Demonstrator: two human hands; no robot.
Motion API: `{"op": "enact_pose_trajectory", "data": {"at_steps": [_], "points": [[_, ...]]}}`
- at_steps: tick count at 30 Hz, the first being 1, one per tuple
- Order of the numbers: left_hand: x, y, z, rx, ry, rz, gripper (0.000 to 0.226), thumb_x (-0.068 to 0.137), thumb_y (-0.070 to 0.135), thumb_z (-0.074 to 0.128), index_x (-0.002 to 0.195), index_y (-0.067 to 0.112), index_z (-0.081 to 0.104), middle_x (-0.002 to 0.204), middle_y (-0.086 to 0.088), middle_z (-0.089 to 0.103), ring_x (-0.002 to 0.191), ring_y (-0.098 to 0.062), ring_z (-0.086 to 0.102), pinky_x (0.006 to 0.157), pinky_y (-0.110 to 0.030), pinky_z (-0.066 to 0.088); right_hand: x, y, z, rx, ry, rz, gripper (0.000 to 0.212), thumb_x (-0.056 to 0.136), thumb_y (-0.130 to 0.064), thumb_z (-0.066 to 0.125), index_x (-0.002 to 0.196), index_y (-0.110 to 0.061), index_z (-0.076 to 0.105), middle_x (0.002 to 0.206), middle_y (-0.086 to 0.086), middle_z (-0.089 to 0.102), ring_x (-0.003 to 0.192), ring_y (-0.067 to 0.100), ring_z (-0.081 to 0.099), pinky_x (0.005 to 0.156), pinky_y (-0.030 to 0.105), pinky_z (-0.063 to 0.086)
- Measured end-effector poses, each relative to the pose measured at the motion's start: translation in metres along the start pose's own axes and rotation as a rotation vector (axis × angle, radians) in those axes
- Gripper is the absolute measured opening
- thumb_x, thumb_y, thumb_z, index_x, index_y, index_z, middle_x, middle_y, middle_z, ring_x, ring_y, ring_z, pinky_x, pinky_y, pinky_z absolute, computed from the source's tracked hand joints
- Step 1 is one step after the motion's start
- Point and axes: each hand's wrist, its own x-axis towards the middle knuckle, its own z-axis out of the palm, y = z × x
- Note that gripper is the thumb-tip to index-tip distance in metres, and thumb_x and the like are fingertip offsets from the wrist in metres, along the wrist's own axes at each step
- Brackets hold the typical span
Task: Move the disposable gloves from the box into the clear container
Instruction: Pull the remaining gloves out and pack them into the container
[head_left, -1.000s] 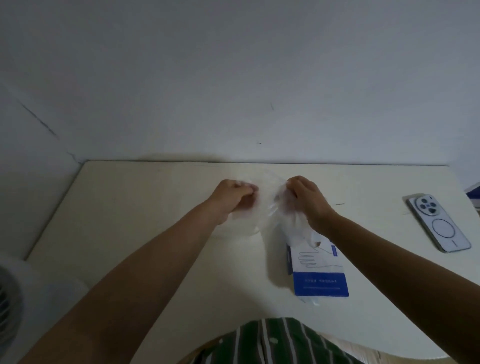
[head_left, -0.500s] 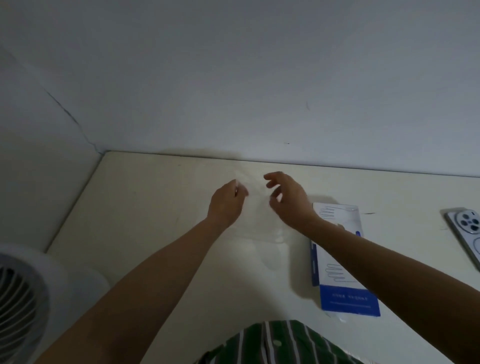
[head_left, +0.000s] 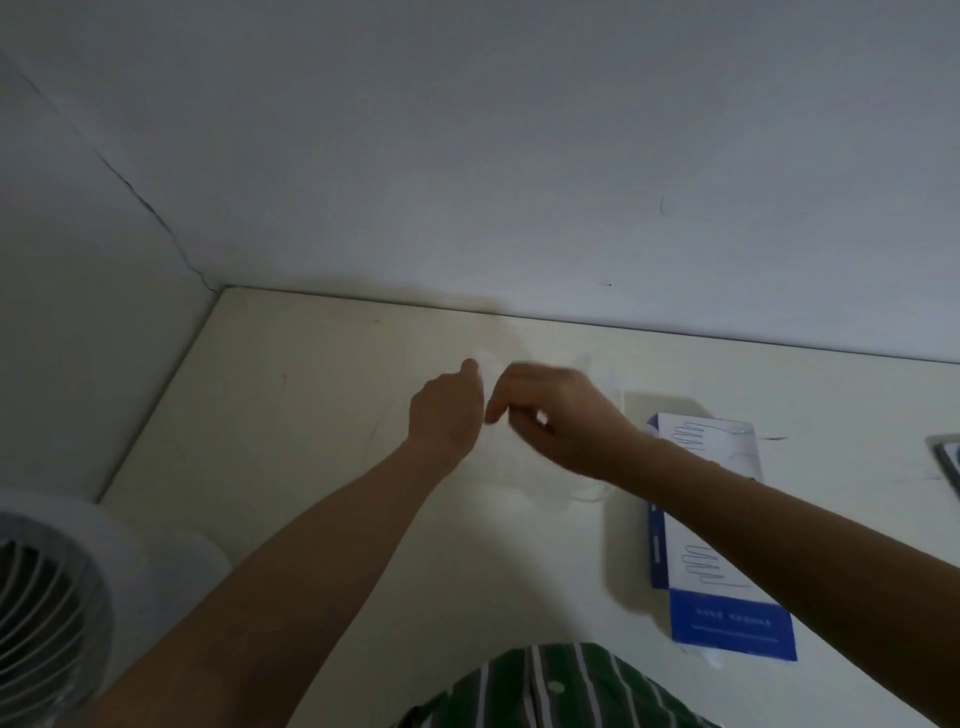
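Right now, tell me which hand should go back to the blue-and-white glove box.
Right. The right hand lies nearer the glove box, its forearm crossing over it; the left hand sits farther away.

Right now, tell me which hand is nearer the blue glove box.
Right. The right hand is just left of the glove box; the left hand is farther left, beyond it.

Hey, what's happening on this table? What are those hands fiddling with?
A person is working with both bare hands towards the back of a pale table. The right hand has its fingers curled and seems to pinch a bit of thin white glove. The left hand sits close beside it, its grip too blurred to judge. A faint clear container lies beneath them. The blue-and-white glove box lies flat to the right.
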Motion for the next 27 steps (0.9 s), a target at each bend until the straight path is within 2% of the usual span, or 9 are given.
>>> {"op": "enact_pose_trajectory", "data": {"at_steps": [5,8,11,13,15,17,20,24,27], "points": [[0.003,-0.006,0.002,0.147,-0.073,0.052,0.02,0.095,0.005,0.04,0.114,0.01,0.046,0.095,-0.011,0.066,0.081,-0.03,0.063,0.06,-0.033,0.039,-0.004,0.031,0.033,-0.16,-0.414,0.569,0.045,0.094,-0.005,0.047,0.137,-0.018,0.044,0.13,0.01,0.052,0.113,0.028,0.057,0.095,0.036,0.048],[0.004,-0.01,0.006,0.117,-0.1,0.01,0.031,0.093,0.006,0.046,0.124,0.009,0.041,0.109,-0.014,0.058,0.09,-0.031,0.061,0.065,-0.035,0.04,-0.006,0.043,0.043,-0.168,-0.55,0.66,0.062,0.091,-0.01,0.055,0.147,-0.015,0.029,0.132,0.014,0.044,0.113,0.031,0.054,0.093,0.034,0.046],[0.006,-0.005,0.005,0.166,0.167,0.151,0.041,0.076,-0.002,0.057,0.115,0.007,0.051,0.109,-0.013,0.05,0.093,-0.028,0.054,0.072,-0.034,0.045,0.0,0.042,0.051,-0.125,-0.551,0.667,0.077,0.088,-0.013,0.063,0.152,-0.015,0.019,0.136,0.015,0.038,0.112,0.031,0.054,0.089,0.029,0.043],[0.008,0.005,0.001,0.1,0.327,0.297,0.033,0.068,-0.006,0.05,0.097,0.007,0.058,0.094,-0.012,0.054,0.079,-0.028,0.055,0.062,-0.035,0.047,0.002,0.043,0.056,-0.087,-0.543,0.684,0.08,0.087,-0.014,0.065,0.153,-0.014,0.019,0.136,0.015,0.035,0.111,0.029,0.054,0.087,0.026,0.042],[0.007,0.014,-0.005,-0.016,0.166,0.282,0.023,0.075,0.0,0.05,0.096,0.008,0.057,0.093,-0.012,0.057,0.078,-0.03,0.058,0.062,-0.036,0.047,0.002,0.046,0.06,-0.037,-0.528,0.701,0.074,0.085,-0.012,0.066,0.148,-0.012,0.027,0.134,0.014,0.036,0.107,0.028,0.054,0.085,0.024,0.042],[0.008,0.018,-0.004,-0.065,-0.171,0.106,0.022,0.086,0.016,0.056,0.107,0.009,0.057,0.103,-0.012,0.062,0.093,-0.03,0.062,0.072,-0.035,0.047,0.001,0.047,0.063,0.012,-0.508,0.737,0.071,0.084,-0.008,0.067,0.145,-0.012,0.031,0.136,0.013,0.033,0.109,0.028,0.053,0.089,0.026,0.043],[0.011,0.009,0.009,-0.067,-0.572,-0.072,0.06,0.086,0.032,0.067,0.133,0.008,0.04,0.124,-0.014,0.056,0.109,-0.03,0.059,0.074,-0.031,0.045,-0.001,0.049,0.062,0.025,-0.444,0.786,0.066,0.083,-0.006,0.068,0.141,-0.014,0.037,0.139,0.01,0.033,0.114,0.027,0.052,0.095,0.029,0.045],[0.016,-0.006,0.019,-0.141,-0.618,-0.172,0.098,0.073,0.036,0.081,0.146,0.022,0.017,0.136,-0.02,0.033,0.118,-0.039,0.049,0.087,-0.042,0.053,-0.006,0.054,0.06,-0.043,-0.337,0.747,0.043,0.08,-0.005,0.066,0.12,-0.016,0.054,0.125,0.007,0.046,0.096,0.021,0.056,0.087,0.029,0.048],[0.016,-0.008,0.024,-0.133,-0.661,-0.184,0.099,0.074,0.04,0.079,0.146,0.023,0.013,0.136,-0.02,0.029,0.123,-0.042,0.043,0.096,-0.046,0.047,-0.008,0.058,0.063,-0.093,-0.483,0.776,0.059,0.081,-0.011,0.068,0.134,-0.014,0.044,0.128,0.012,0.046,0.11,0.028,0.054,0.095,0.034,0.047]]}}
